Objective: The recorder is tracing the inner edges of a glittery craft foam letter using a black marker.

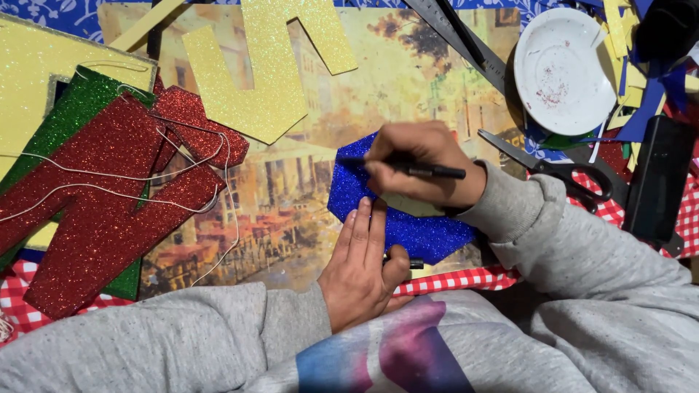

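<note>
- Two hands are working over one blue glitter foam piece (pixel 408 229), which is lying on the painted street-scene board (pixel 328 138) near the table's front edge.
- We are closing our right hand (pixel 422 164) around a black pen (pixel 419 170), its tip pointing left over the blue piece's upper corner.
- We are pressing our left hand (pixel 364 266) flat, fingers together, onto the blue piece; whether a pale template (pixel 408 205) is lying between the hands, we cannot tell for sure.
- We are judging that the foam could be sliding if the flat hand eases off, sending the pen line astray.
- We are also judging that our right sleeve (pixel 539 218) could be nudging the scissors (pixel 553 169) just beside it.
- Counting the rest: one white plate (pixel 564 65) with red specks, one pair of scissors, one metal ruler (pixel 455 33), one yellow glitter cut-out (pixel 262 80), two red glitter shapes (pixel 109 196) draped with white string (pixel 189 156), one green sheet (pixel 69 116) under them.
</note>
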